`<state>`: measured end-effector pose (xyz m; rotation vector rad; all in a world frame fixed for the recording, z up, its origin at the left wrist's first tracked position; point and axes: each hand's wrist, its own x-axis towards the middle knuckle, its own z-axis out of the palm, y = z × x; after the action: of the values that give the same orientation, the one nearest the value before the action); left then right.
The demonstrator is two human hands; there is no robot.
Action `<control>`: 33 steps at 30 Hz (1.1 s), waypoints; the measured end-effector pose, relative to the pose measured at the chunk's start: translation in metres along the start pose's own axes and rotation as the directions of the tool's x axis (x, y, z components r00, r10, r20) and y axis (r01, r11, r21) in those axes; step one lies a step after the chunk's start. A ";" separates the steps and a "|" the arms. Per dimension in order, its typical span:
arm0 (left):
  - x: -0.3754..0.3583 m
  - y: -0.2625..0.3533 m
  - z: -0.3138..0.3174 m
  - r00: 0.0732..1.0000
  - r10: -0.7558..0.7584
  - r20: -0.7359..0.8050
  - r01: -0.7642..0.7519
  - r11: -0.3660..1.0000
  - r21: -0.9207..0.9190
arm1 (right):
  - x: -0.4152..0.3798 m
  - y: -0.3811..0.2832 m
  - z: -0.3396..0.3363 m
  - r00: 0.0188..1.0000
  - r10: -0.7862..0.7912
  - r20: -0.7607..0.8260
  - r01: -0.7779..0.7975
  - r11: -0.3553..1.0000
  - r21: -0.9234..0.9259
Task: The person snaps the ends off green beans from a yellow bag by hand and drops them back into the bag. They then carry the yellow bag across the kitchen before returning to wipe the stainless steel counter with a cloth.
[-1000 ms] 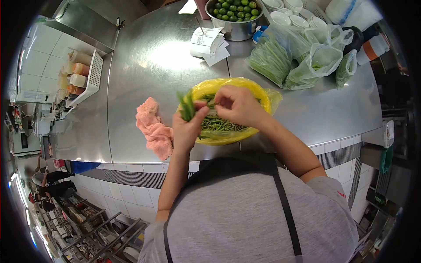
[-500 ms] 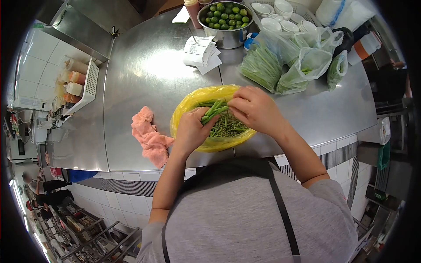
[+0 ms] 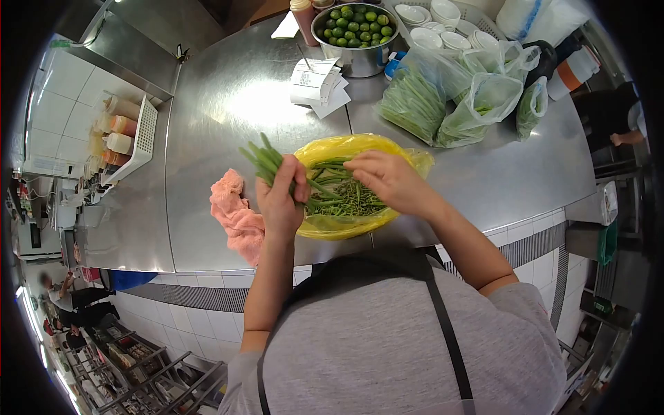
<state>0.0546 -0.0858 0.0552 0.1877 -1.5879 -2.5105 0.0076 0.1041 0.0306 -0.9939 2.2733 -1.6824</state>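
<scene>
A bunch of green beans (image 3: 261, 158) sticks up and to the left from my left hand (image 3: 282, 197), whose fingers are wrapped round it at the left edge of the yellow plastic bag (image 3: 346, 145). Over the bag's right side is my right hand (image 3: 389, 181), fingers bent loosely and somewhat apart, with nothing visible in them. Inside the open bag lie long beans and many short cut pieces (image 3: 360, 199). A crumpled pink cloth (image 3: 238, 220) rests on the steel table just left of my left hand.
Paper slips (image 3: 315, 84), a pot of limes (image 3: 354, 59), stacked white bowls (image 3: 446, 12) and plastic bags of green vegetables (image 3: 415, 104) stand at the back. Bottles fill a white basket (image 3: 143, 138) at left. A person's arm (image 3: 628, 137) shows at far right, other people at far left.
My left hand has moved left and up, away from my right hand, with the beans. My right hand has shifted slightly down and left, its fingers looser. At far right, another person's arm has come into view.
</scene>
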 end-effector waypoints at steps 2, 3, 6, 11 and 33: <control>0.001 -0.003 -0.006 0.998 0.058 -0.025 -0.060 0.993 -0.106 | -0.006 0.004 0.017 0.979 -0.145 -0.144 0.128 0.985 -0.118; 0.001 -0.003 -0.004 0.998 0.060 -0.026 -0.063 0.992 -0.109 | -0.007 -0.003 0.017 0.979 -0.147 -0.141 0.130 0.984 -0.120; -0.004 -0.003 0.003 0.996 0.066 -0.059 -0.071 0.993 -0.090 | -0.010 -0.018 0.019 0.997 0.059 0.040 -0.060 0.998 0.009; -0.010 -0.002 0.005 0.998 0.039 -0.046 -0.050 0.961 -0.271 | -0.001 -0.012 0.011 0.954 0.269 -0.136 -0.124 0.761 0.637; 0.008 -0.035 -0.005 0.923 0.190 0.335 -0.385 0.496 0.779 | 0.000 0.047 0.018 0.997 -0.050 0.057 0.075 0.788 -0.612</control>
<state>0.0452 -0.0768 0.0208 -0.2403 -2.5423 -1.3467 -0.0041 0.0970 -0.0181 -1.2004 2.8575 -0.9050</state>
